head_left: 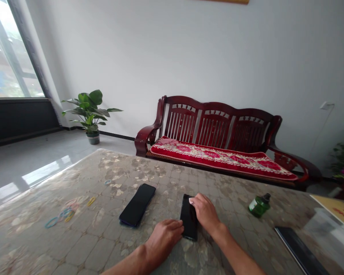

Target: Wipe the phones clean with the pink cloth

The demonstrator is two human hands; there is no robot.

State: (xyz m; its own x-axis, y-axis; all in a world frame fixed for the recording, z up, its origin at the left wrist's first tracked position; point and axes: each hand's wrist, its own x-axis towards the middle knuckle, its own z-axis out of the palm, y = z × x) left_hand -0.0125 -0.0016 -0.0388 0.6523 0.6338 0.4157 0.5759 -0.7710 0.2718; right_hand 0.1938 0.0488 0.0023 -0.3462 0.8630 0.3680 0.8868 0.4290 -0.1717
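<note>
Smartphone [187,225] with a dark screen lies face up on the patterned tablecloth [100,250], just below the centre of the frame and a little to the right, between the person's two hands. The left hand [165,238] comes up from the bottom edge, its fingers close together and bent, the tips touching the phone's lower left side; whether they grip it or merely rest there cannot be told. The right hand [205,210] reaches in from the lower right, fingers bent over the phone's upper right part, thumb and fingertips closed on a small white scrap [191,200] against the glass.

Left of the phone, near the left hand, lies a small stack of dark smartphones [137,205], set at a slant. Further toward the left of the frame are loose coloured elastic bands [52,222]. To the right of the right hand stands a green bottle with a black top [258,207], and another dark phone [301,250] lies at lower right. Behind the table, right of centre, is a red-brown wooden bench [183,124] with a red floral seat cover [215,154].
</note>
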